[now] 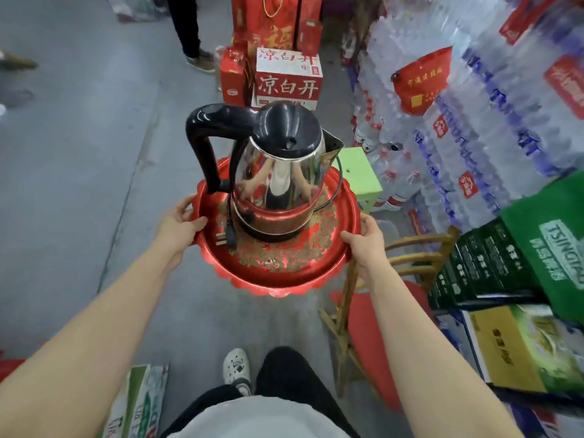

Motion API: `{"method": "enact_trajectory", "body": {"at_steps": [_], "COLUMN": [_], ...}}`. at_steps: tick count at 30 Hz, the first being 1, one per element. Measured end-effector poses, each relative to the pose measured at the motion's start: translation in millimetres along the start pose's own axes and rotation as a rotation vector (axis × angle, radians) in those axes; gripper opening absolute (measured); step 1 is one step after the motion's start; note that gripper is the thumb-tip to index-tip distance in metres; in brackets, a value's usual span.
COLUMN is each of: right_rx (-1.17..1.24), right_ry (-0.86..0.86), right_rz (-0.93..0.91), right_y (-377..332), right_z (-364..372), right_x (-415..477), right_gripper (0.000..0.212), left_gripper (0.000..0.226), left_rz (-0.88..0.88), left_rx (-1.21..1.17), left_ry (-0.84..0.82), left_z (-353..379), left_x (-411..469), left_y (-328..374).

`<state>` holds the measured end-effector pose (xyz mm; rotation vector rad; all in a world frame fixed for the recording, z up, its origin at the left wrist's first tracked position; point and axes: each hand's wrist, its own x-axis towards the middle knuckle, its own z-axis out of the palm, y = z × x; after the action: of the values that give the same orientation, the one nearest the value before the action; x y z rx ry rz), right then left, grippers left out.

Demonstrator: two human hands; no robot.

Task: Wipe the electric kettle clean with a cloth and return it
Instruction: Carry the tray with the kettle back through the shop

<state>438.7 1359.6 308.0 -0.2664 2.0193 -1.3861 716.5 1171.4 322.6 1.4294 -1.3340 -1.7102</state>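
A shiny steel electric kettle (pixel 278 172) with a black lid and black handle stands upright on a round red tray (pixel 284 273) with a scalloped rim and gold pattern. Its black cord and plug (pixel 230 230) lie on the tray by the base. I hold the tray in the air over the floor. My left hand (pixel 180 224) grips the tray's left rim and my right hand (pixel 366 245) grips its right rim. No cloth is in view.
A green stool (pixel 360 172) and a wooden chair with a red seat (pixel 373 311) stand to the right. Stacked bottled-water packs (pixel 474 105) and cartons (pixel 521 343) line the right side. Red and white boxes (pixel 287 77) stand ahead, with a person's legs (pixel 189 30) behind them.
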Motion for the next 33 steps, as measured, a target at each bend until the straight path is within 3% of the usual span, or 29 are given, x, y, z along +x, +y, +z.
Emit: {"method": "enact_trajectory", "body": {"at_steps": [9,22,33], "right_rx": [0.046,0.021,0.103], "right_ry": [0.064,0.046,0.234], "right_rz": [0.063,0.099,0.191], "right_y": [-84,-248,-319], "right_z": [83,188,304], "right_x": [167,425,608], "right_gripper": [0.056,0.043,0.041], "left_gripper": [0.056,0.055,0.053], "left_rz": [-0.005,0.002,-0.005], "left_rx": [0.035,0.072,0.179], "left_ry": [-0.049,-0.063,-0.238], "left_z": [34,98,137], "left_x": [204,498,777], "left_y": [87,229,315]}}
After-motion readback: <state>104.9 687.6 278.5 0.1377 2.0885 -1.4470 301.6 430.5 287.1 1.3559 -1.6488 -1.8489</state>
